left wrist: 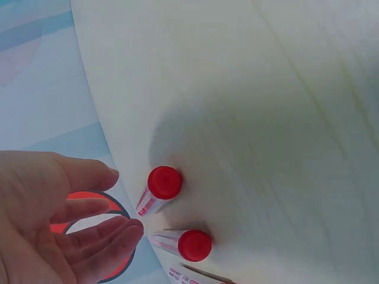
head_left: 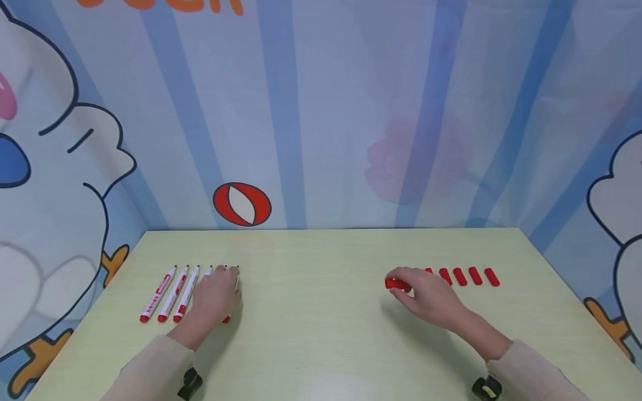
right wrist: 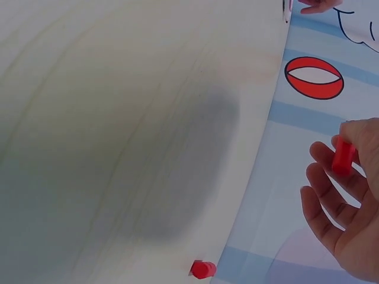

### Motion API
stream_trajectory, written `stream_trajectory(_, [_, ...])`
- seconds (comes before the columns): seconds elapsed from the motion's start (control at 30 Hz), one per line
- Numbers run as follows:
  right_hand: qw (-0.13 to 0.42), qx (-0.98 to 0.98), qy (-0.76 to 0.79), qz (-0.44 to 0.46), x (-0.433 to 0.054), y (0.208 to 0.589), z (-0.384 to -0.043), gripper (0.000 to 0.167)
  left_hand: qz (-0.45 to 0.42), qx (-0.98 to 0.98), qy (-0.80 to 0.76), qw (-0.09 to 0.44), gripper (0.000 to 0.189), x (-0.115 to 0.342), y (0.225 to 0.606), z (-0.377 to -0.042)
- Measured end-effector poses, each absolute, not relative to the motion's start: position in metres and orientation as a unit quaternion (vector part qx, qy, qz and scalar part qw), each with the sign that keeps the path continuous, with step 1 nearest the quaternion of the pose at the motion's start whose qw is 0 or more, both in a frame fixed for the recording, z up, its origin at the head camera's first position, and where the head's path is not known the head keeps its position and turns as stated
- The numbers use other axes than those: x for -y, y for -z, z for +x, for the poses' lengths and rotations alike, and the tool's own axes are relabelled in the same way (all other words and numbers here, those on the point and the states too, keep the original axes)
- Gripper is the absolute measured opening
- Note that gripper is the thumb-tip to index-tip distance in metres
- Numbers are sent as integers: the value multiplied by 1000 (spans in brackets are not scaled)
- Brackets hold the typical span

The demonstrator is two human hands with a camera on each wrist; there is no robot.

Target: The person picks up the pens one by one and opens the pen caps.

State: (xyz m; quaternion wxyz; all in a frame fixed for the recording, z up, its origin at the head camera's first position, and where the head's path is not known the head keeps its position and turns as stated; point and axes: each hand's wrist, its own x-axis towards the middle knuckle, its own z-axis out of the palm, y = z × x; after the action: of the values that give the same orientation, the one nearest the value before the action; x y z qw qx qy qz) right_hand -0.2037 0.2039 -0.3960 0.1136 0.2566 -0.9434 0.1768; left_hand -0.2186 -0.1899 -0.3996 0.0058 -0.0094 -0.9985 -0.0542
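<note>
My left hand (head_left: 217, 292) is over the right end of a row of white markers (head_left: 158, 294) with red ends, partly hiding several of them. From the left wrist, its thumb and loosely bent fingers stand apart beside the rightmost marker (left wrist: 164, 182), with nothing visible between them. On the other side of the table, my right hand (head_left: 426, 301) pinches a small red marker cap (right wrist: 343, 157) between thumb and forefinger, lifted above the tabletop. Its other fingers are loosely spread. More red caps (head_left: 460, 277) lie in a row just beyond this hand, one partly covered by it.
Both rows lie towards the far part of the pale wooden table (head_left: 311, 334). Behind its back edge hangs a blue striped backdrop (head_left: 331, 111) with printed cartoon figures and a red-and-white ball (head_left: 220, 205). Bare tabletop separates the markers from the caps.
</note>
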Motion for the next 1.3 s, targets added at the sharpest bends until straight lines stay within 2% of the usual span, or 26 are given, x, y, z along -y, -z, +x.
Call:
stream_trajectory(0.5, [152,950,-189,198,-231,401,-210,26,-40,995,86,32,42,185,390,-213])
stream_trajectory(0.8, [158,954,-183,180,-252,398,-218,24,-74,990,90,82,37,182,386,-210])
stream_trajectory(1.17, [175,964,-175,98,-291,389,-230,25,-108,982,86,129,37,175,365,-204])
stream_trajectory(1.3, [162,968,-175,77,-306,387,-232,27,-115,981,86,133,38,171,363,-202])
